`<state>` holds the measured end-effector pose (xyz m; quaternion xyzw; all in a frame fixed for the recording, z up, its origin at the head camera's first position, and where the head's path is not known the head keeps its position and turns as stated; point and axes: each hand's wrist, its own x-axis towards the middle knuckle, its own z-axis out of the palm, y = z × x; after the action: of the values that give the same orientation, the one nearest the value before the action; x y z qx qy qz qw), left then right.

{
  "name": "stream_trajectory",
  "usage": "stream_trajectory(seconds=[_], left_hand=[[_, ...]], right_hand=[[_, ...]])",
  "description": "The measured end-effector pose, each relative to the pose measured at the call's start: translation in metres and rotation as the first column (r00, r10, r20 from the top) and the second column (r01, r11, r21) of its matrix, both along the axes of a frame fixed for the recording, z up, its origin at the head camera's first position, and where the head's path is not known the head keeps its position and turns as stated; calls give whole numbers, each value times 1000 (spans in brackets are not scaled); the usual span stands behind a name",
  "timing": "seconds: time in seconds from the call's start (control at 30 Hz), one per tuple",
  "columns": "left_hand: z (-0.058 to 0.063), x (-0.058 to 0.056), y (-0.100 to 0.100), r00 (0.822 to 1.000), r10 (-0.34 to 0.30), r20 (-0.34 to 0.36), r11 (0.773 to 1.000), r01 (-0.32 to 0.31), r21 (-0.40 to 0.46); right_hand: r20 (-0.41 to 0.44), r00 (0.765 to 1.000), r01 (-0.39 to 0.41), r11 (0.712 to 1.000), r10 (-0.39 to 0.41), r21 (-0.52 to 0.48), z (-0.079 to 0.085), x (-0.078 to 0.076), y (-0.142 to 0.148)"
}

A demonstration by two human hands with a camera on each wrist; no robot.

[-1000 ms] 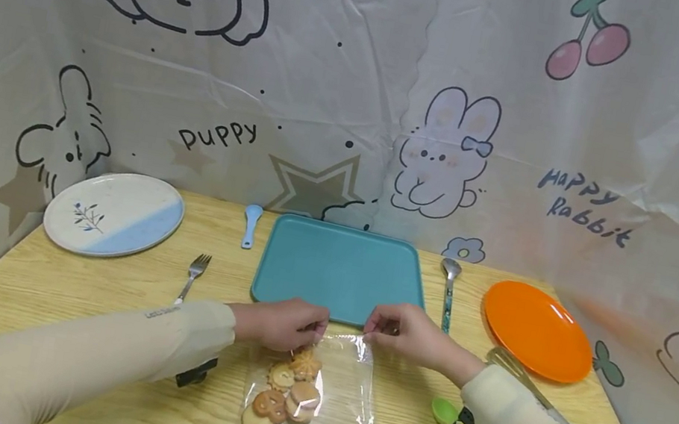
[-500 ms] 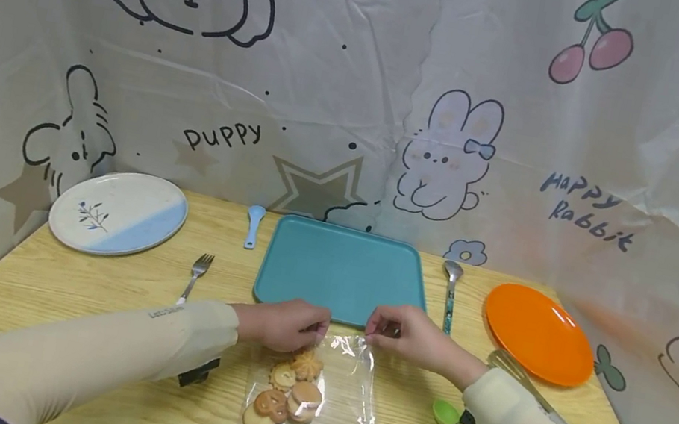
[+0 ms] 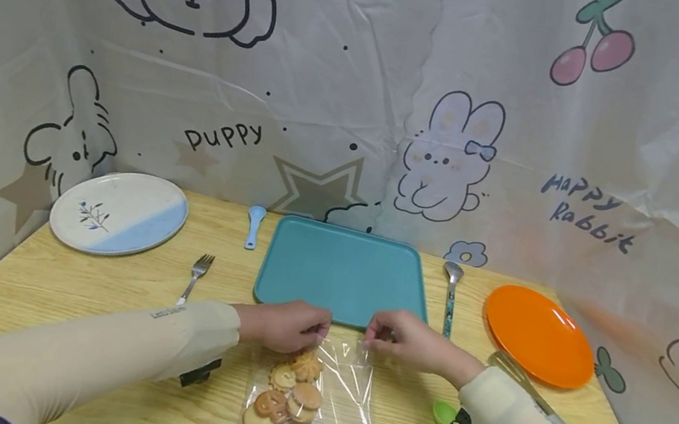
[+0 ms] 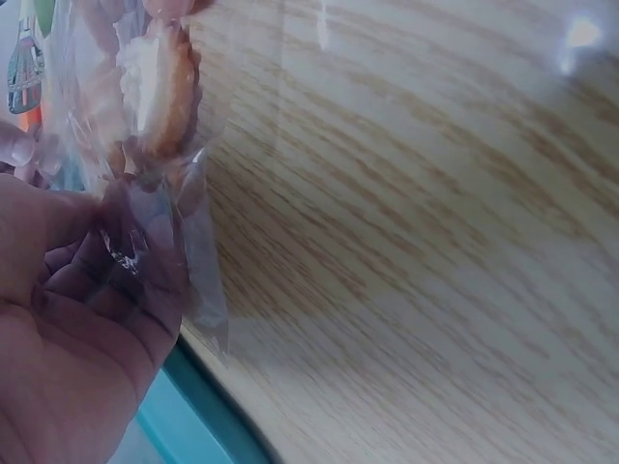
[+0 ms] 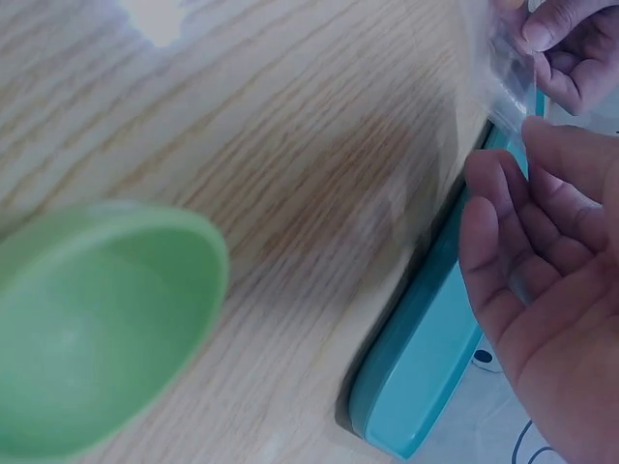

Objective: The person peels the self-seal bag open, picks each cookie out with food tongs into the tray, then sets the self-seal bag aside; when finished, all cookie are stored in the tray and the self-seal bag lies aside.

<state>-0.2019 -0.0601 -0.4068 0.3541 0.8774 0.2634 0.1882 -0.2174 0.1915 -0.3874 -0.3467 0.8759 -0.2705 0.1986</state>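
A clear plastic bag (image 3: 345, 414) with several cookies (image 3: 304, 397) in its left half hangs from both hands, low over the table. My left hand (image 3: 290, 326) pinches the bag's upper left edge between thumb and fingers; the left wrist view shows film across the fingers and a cookie (image 4: 164, 92) just beyond them. At the upper right corner, my right hand (image 3: 404, 339) pinches the film with thumb and index finger. In the right wrist view, the other fingers of the right hand (image 5: 561, 232) are loosely curled.
A teal tray (image 3: 343, 269) lies just behind the hands. Around it are a white-blue plate (image 3: 127, 216), fork (image 3: 196, 274), light blue spoon (image 3: 253, 227), metal spoon (image 3: 452, 285) and orange plate (image 3: 539, 334). A green spoon (image 5: 97, 329) sits beside the right wrist.
Both hands keep their grip on the bag. The right hand has dipped slightly, and the film's top edge and creases have shifted between the hands. The cookies stay grouped at the left.
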Motion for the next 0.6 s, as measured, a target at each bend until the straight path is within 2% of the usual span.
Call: stream_trajectory(seconds=[0.2, 0.4, 0.6], left_hand=[[0, 0, 3, 1000, -4, -7, 1000, 4, -23], [1, -1, 4, 1000, -5, -7, 1000, 5, -26], [1, 1, 4, 999, -18, -26, 1000, 18, -8]], right_hand=[[56, 997, -60, 998, 61, -29, 2, -1, 7], [142, 988, -58, 996, 67, -65, 3, -2, 13], [140, 987, -73, 995, 81, -61, -1, 1, 6]])
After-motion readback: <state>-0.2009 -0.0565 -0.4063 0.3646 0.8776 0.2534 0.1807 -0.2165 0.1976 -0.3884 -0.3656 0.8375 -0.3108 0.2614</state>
